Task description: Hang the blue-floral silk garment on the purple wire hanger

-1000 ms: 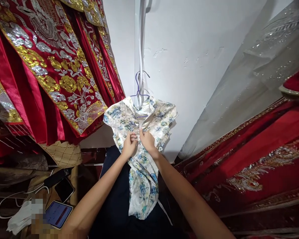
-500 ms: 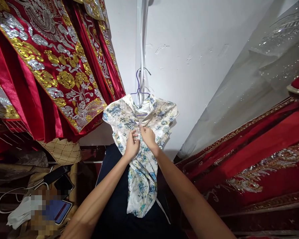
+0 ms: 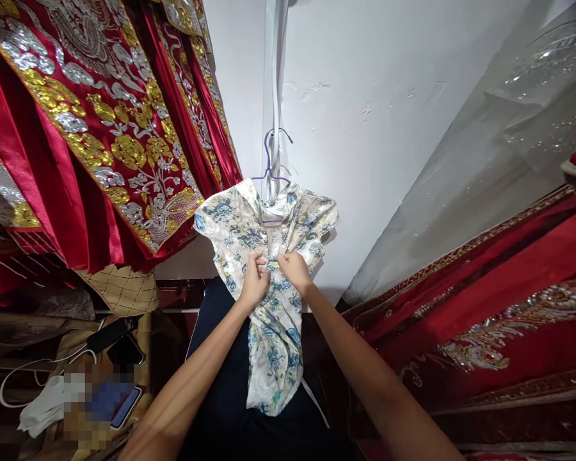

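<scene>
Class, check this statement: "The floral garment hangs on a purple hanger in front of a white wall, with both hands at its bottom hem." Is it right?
The hand position is wrong. The head view shows the left hand and right hand at the floral garment's front, below the collar. The rest stands: purple hanger, white wall.

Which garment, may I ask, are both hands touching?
The white, blue-flowered garment on the thin purple hanger; the red embroidered garments at either side are untouched.
</scene>
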Demonstrator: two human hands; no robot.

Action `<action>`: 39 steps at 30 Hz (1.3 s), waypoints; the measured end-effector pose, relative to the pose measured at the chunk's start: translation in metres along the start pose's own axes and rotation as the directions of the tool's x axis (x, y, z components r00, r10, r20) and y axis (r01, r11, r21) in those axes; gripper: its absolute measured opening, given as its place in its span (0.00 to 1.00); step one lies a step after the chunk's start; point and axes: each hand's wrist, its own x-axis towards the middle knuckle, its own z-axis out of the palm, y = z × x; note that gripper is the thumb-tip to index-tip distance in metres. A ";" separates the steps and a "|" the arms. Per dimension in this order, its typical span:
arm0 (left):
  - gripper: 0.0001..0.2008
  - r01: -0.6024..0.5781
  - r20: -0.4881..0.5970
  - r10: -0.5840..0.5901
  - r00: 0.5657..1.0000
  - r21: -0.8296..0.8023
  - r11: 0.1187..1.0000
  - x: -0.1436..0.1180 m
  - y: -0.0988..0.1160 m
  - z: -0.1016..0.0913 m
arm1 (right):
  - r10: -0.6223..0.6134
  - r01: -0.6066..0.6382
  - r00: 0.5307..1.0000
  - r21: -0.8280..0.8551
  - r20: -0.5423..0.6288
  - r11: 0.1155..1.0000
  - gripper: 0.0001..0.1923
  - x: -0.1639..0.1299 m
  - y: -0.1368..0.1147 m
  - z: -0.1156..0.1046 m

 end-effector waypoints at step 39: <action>0.11 -0.037 -0.031 0.026 0.999 -0.465 0.884 0.061 0.217 -0.048 | -0.228 0.282 0.958 0.425 -0.175 0.860 0.23 -0.104 -0.030 -0.041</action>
